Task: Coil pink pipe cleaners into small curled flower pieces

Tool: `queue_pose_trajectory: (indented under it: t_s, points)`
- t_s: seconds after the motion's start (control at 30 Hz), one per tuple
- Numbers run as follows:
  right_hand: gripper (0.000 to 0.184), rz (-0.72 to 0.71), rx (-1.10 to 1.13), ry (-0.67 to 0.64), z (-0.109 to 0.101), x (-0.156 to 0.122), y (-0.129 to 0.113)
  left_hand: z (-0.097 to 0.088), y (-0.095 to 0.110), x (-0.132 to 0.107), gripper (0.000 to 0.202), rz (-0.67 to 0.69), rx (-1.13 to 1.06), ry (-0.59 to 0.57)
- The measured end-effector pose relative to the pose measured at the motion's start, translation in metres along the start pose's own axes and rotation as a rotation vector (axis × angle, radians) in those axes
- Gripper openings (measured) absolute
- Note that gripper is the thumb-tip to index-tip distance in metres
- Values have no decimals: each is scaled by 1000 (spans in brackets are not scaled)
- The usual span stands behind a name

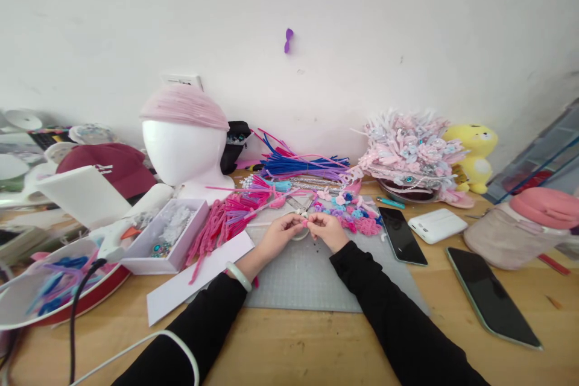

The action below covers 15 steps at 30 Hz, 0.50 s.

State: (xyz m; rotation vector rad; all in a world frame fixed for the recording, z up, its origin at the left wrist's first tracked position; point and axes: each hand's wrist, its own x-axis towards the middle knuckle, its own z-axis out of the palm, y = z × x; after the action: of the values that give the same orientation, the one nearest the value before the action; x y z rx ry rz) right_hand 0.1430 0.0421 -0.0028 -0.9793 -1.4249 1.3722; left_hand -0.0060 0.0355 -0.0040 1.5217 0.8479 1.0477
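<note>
My left hand (279,236) and my right hand (329,231) meet over the grey cutting mat (298,286). Their fingertips pinch a small pink pipe-cleaner piece (304,223) between them; its exact shape is too small to make out. Just beyond the fingers lie scissors (300,206), partly hidden by my hands. To the left are bundles of pink pipe cleaners (217,226). Small pink, blue and purple fuzzy flowers (357,212) lie in a cluster to the right.
A lilac box (169,259), a hot glue gun (113,240) and a red-rimmed bowl (97,295) stand left. Behind are a white head form (183,148) and blue pipe cleaners (301,164). Two phones (402,235), a white power bank (438,225) and a pink-lidded bottle (511,238) are right.
</note>
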Motion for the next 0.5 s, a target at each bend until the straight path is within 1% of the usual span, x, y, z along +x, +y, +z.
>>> queue_pose_trajectory:
  t_s: [0.13, 0.23, 0.33, 0.5]
  points:
    - [18, 71, 186, -103, -3, 0, 0, 1, 6, -3, 19, -21, -106, -20]
    - [20, 124, 303, -146, -4, 0, -1, 3, 9, -5, 22, -57, -150, -35]
    - [20, 148, 316, -158, -3, -1, -3, 3, 11, -6, 25, -69, -150, -53]
    - [18, 141, 311, -201, -1, -2, -4, 4, 14, -7, 22, -50, -190, -80]
